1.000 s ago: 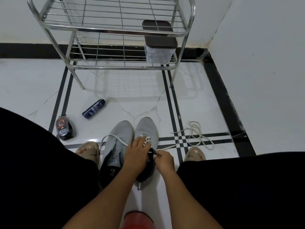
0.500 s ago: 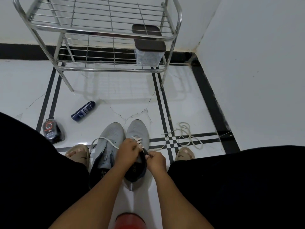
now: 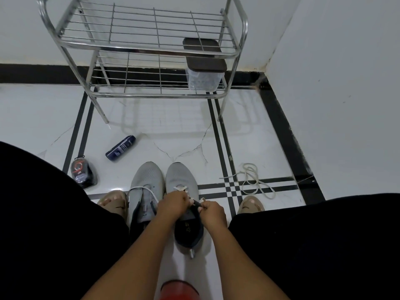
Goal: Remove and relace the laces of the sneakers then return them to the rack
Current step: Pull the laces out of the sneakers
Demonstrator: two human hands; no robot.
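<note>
While both hands work at its throat, the right-hand grey mesh sneaker with a dark collar (image 3: 183,180) stands on the white tiled floor (image 3: 249,135), toe pointing at the chrome wire shoe rack (image 3: 151,53). Left hand (image 3: 173,205): fingers curled, pinching the white lace (image 3: 180,188) at the upper eyelets. Right hand (image 3: 213,213): fingers curled too, pinching a lace end just beside the left hand; exact grip too small to tell. Lace crosses once lower on this sneaker. Touching it on its left side, the second grey mesh sneaker (image 3: 146,187) stands with a white lace looped loosely over its tongue. Well to the right of the pair, a loose white shoelace (image 3: 252,179) lies coiled on the floor. Left of the pair, toward the rack, a dark blue tube (image 3: 120,148) lies on its side; farther left, a black polish applicator with a red ring (image 3: 83,174). On the rack's lower shelf, right end: a clear plastic box with a dark lid (image 3: 203,70). Tan sandals flank the pair.
</note>
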